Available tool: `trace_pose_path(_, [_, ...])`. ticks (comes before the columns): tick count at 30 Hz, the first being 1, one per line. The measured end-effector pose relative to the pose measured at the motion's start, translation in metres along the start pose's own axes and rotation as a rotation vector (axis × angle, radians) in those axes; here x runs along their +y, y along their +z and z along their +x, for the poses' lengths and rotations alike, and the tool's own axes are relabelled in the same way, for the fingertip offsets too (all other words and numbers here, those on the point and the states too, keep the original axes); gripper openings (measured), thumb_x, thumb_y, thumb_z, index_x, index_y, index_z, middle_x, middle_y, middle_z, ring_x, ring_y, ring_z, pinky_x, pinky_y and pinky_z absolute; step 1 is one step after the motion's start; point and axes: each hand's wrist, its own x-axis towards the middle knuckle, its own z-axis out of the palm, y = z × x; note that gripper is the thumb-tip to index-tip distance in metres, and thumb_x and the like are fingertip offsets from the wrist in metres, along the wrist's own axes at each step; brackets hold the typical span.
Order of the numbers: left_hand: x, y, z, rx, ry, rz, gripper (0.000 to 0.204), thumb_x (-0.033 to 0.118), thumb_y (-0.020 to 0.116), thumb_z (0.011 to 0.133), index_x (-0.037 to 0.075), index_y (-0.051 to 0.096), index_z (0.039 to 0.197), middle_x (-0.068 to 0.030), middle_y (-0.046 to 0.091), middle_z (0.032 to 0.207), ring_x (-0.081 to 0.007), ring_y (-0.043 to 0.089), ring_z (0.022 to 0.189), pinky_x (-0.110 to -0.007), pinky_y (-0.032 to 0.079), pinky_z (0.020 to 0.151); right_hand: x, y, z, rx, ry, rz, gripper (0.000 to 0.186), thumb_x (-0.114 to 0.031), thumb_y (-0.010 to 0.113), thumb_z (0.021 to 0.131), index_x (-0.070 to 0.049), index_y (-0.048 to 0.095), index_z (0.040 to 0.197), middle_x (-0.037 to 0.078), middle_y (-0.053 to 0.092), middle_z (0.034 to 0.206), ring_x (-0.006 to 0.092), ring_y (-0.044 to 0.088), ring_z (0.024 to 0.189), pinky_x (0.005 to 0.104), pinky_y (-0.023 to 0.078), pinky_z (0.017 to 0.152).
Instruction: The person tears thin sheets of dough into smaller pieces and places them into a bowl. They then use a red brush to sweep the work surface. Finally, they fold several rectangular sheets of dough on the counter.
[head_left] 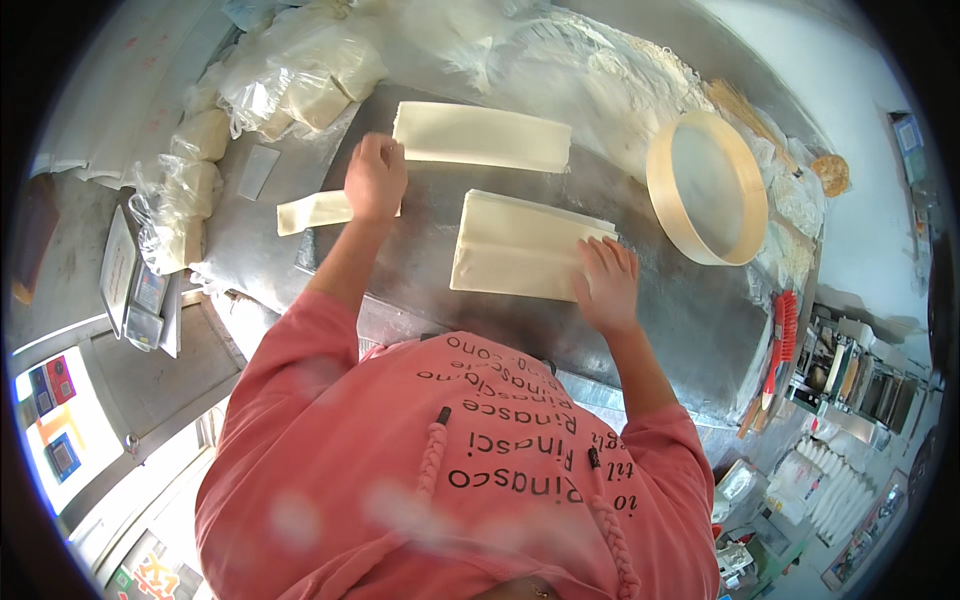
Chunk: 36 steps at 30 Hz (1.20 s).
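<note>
Two folded stacks of pale dough sheets lie on the grey metal worktop (420, 240). My left hand (377, 180) is at the left end of the far dough stack (485, 136), its fingers curled in; whatever is between them is hidden. A short dough strip (312, 213) passes beneath that hand, partly covered by it. My right hand (608, 282) rests on the right end of the near dough stack (525, 245), fingers stretched out and lying on its edge. The layered edges of the near stack show along its far side.
A round wooden-rimmed sieve (660, 185) stands at the right, beside heaped flour (620, 90). Plastic-bagged blocks (315, 85) line the far left. A flat scraper (259, 172) lies near them. A red brush (783, 330) hangs by the right edge.
</note>
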Motion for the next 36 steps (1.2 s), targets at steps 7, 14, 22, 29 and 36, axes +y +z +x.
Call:
trace_pose_path(7, [-0.001,0.014,0.027,-0.177,-0.089,0.257,0.018,0.024,0.056,0.078,0.008,0.059,0.085,-0.0113,0.058,0.090,-0.0332,0.057,0.087,-0.044,0.047,0.075,-0.026,0.029,0.089,0.189,-0.136,0.067,0.033,-0.013,0.063,0.073,-0.007,0.059,0.105,0.009,0.056,0.108,0.0287,0.049,0.107,0.0460,0.035,0.087])
trace_pose_path(14, [0.006,0.013,0.032,-0.243,-0.224,-0.096,0.019,0.019,0.055,0.080,0.001,0.057,0.084,-0.0156,0.058,0.086,-0.0304,0.059,0.082,-0.040,0.047,0.073,-0.057,0.049,0.151,0.103,-0.125,0.150,0.050,-0.026,0.066,0.074,-0.010,0.050,0.119,0.012,0.048,0.120,0.0307,0.040,0.120,0.0520,0.029,0.095])
trace_pose_path(22, [0.084,-0.026,0.053,-0.283,-0.399,-1.076,0.008,0.003,0.055,0.086,0.003,0.051,0.093,-0.0025,0.052,0.079,-0.0114,0.049,0.066,-0.025,0.040,0.059,0.009,0.046,0.195,0.034,0.105,-0.269,0.039,-0.018,0.053,0.077,-0.014,0.057,0.115,0.010,0.052,0.122,0.0289,0.039,0.122,0.0564,0.027,0.097])
trace_pose_path(29, [0.117,-0.058,0.007,-0.368,-0.212,-0.858,0.007,0.006,0.056,0.087,0.002,0.059,0.092,0.0007,0.054,0.076,-0.0075,0.048,0.066,-0.020,0.038,0.059,0.039,-0.057,0.140,0.340,-0.094,0.089,0.037,0.003,0.051,0.068,-0.006,0.063,0.102,0.010,0.063,0.102,0.0305,0.057,0.097,0.0399,0.044,0.083])
trace_pose_path(36, [0.034,-0.005,-0.113,-0.692,-0.268,-0.396,0.009,0.007,0.059,0.083,0.002,0.062,0.090,0.0001,0.057,0.072,-0.0070,0.050,0.064,-0.023,0.042,0.058,0.027,-0.010,0.002,-0.044,-0.019,-0.103,0.040,-0.001,0.049,0.073,-0.008,0.059,0.111,0.008,0.053,0.122,0.0283,0.047,0.117,0.0500,0.034,0.096])
